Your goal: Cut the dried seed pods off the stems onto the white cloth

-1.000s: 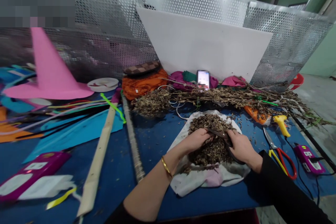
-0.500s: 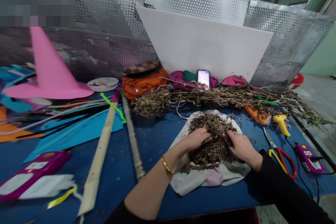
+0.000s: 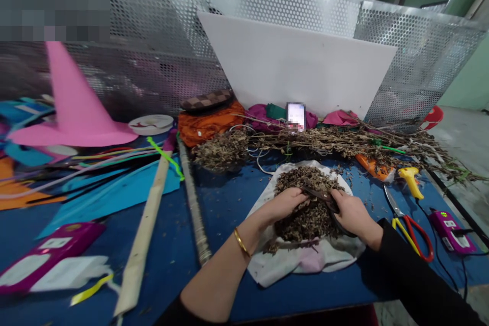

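Observation:
A heap of brown dried plant bits (image 3: pixel 305 226) lies on a white cloth (image 3: pixel 263 267) in front of me. My right hand (image 3: pixel 350 213) is closed round the dark handles of a pair of scissors (image 3: pixel 320 195), whose blades point left over the heap. At the blade tips, my left hand (image 3: pixel 286 204), with a gold bangle on its wrist, is closed, thumb and fingers pinching dried plant material. The exact piece in those fingers is mostly hidden.
Long dried stalks (image 3: pixel 328 138) run along the back. At right are red-and-yellow-handled scissors (image 3: pixel 414 237), a yellow glue gun (image 3: pixel 410 182) and a purple power strip (image 3: pixel 451 232). A wooden stick (image 3: pixel 143 234) and a pink pointed hat (image 3: pixel 76 107) are at left.
Both hands and the scissors stay almost in place over the heap. The view has shifted very slightly.

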{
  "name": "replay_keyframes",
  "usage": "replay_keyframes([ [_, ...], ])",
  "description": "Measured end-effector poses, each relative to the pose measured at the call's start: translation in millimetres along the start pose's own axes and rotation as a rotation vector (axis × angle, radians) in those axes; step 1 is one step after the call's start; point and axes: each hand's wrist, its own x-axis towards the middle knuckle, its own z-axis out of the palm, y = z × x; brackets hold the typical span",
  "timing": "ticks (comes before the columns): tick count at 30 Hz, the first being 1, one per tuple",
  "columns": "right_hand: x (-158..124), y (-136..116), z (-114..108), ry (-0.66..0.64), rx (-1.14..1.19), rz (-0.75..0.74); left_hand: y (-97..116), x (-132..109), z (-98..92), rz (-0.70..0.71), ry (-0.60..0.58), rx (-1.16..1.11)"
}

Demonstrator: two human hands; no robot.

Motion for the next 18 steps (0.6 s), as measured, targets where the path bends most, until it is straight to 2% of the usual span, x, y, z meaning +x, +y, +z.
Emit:
replay_keyframes([
  [3, -1, 1, -4, 0.013, 0.041, 0.006, 7, -4, -2.8, -0.01, 0.029, -0.103],
  [8, -2, 2, -9, -0.022, 0.055, -0.002, 14, -7, -3.8, 0.004, -0.004, -0.25],
  [18, -4, -3, -8, -0.021, 0.034, -0.009, 14, -7, 7.8, 0.017, -0.026, -0.104],
])
